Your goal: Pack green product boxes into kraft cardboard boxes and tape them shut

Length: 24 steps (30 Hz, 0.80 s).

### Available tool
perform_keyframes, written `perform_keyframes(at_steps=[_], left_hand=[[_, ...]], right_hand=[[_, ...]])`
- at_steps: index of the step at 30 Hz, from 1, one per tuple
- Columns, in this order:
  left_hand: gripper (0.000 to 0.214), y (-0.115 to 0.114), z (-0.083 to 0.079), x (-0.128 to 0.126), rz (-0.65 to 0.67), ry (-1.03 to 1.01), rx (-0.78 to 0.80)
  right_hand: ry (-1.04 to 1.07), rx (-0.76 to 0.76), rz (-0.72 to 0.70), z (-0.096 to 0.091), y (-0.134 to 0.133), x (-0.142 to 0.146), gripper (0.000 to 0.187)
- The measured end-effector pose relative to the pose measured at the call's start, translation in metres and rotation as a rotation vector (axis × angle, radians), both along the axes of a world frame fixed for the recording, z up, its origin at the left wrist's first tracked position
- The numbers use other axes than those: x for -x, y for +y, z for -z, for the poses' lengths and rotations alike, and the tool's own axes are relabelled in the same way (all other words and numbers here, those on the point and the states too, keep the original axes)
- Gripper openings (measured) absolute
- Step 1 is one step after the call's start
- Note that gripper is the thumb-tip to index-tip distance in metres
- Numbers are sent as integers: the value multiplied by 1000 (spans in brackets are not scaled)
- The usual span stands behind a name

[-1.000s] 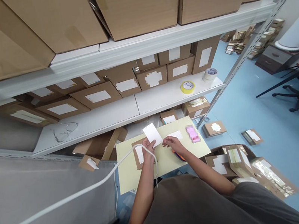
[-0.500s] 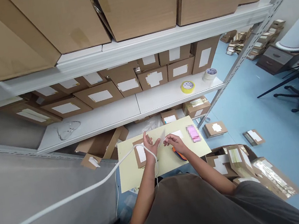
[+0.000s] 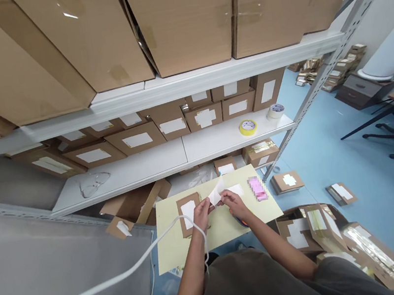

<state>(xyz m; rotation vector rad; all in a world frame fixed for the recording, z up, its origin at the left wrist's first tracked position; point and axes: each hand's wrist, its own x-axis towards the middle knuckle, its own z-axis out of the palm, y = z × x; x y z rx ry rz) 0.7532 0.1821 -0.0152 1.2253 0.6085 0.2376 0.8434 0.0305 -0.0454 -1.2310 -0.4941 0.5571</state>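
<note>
Up at twelve o'clock, a pale metal shelf (image 3: 186, 80) is loaded with big, smooth, square-edged cardboard cartons (image 3: 184, 20). Beneath it, a flat, pale-yellow rectangular tabletop (image 3: 229, 234) is set out, and at its nine o'clock a low, white-patched brown box (image 3: 189, 213) is laid. And above the table's middle, thin, smooth white paper (image 3: 216, 193) is held up: clamped at its seven o'clock edge by the left hand (image 3: 203, 213), pinched at four o'clock between the fingertips of the right hand (image 3: 233, 203). Its tip is aimed at one o'clock, its long axis slanted from seven.
</note>
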Motion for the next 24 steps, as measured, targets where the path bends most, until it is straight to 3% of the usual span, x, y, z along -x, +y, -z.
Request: perform_keyframes(at_steps=[3,9,13,16,18,21,24], left_hand=[[75,-4,1,1,47,-17,-38],[47,-11,-1,-2,96,-24,-275],[40,-1,-1,-1,148,-95,-273],[46,25,1,3,150,-65,-124],[52,51,3,9,63,-44,-6],[53,98,11,25,-181,-46,89],[53,146,24,48,-454,-25,55]], right_hand=[[27,16,21,5,-1,0,38],[26,102,31,2,1,2,38],[24,123,94,-6,11,7,44],[46,95,107,-16,18,12,45],[100,67,134,-22,20,16,45],[177,44,249,-27,24,19,44],[170,56,461,-22,42,23,40]])
